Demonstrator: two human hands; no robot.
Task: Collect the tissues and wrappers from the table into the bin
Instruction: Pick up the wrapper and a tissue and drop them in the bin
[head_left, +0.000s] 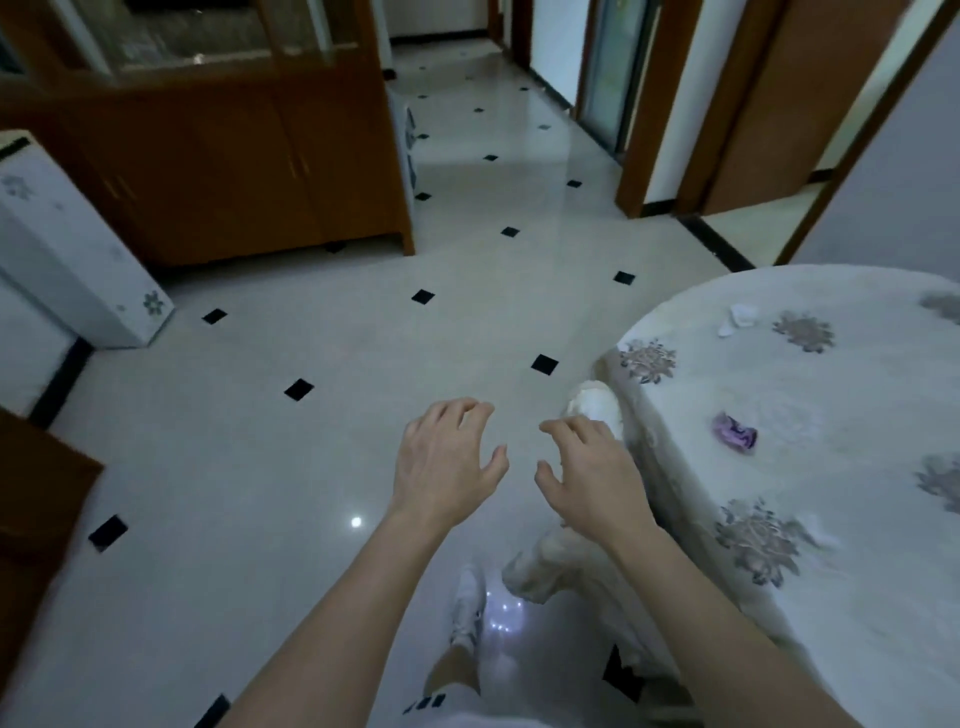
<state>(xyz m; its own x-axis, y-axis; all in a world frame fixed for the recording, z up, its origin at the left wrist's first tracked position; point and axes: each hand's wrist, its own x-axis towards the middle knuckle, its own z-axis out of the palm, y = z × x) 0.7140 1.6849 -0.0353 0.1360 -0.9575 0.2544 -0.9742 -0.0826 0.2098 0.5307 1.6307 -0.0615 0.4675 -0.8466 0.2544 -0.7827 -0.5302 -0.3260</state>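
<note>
**Light litter, nothing held yet**

The left hand (447, 457) and right hand (587, 478) hung empty over the floor, fingers spread and loosely curled, both left of the purple wrapper (735, 434) on the tabletop (841, 395). Beyond the wrapper lay a crumpled white tissue (737, 318); a blurred pale scrap nearer than it was possibly another. Everything looked light, soft and crushable, so pinching any raised fold should serve. No bin showed.

open floor (363, 332) ahead, table (831, 395) blocking right
</note>
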